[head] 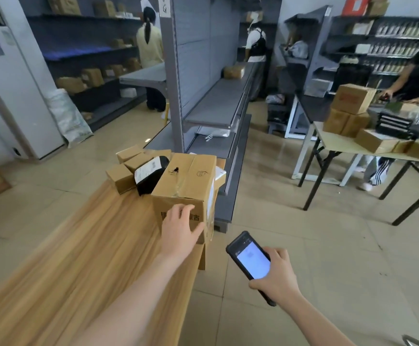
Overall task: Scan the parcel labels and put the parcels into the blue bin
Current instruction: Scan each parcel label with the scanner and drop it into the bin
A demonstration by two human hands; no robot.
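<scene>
Near part of bench (83, 245) left bare, far end blocked by large box (191, 176), small boxes (119, 177) and black parcel (153, 182) crowded at its left

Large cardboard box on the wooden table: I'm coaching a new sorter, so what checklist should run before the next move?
1. Left hand on the large brown cardboard box: ok, it lies flat on the near face.
2. Right hand grips the black handheld scanner, screen lit: ok.
3. Label turned to scanner: cannot tell; a white sheet shows edge-on on the box's right side.
4. Box fully on the light wooden table: cannot tell; it sits at the right edge.
5. Blue bin within reach: cannot tell, out of view.
</scene>
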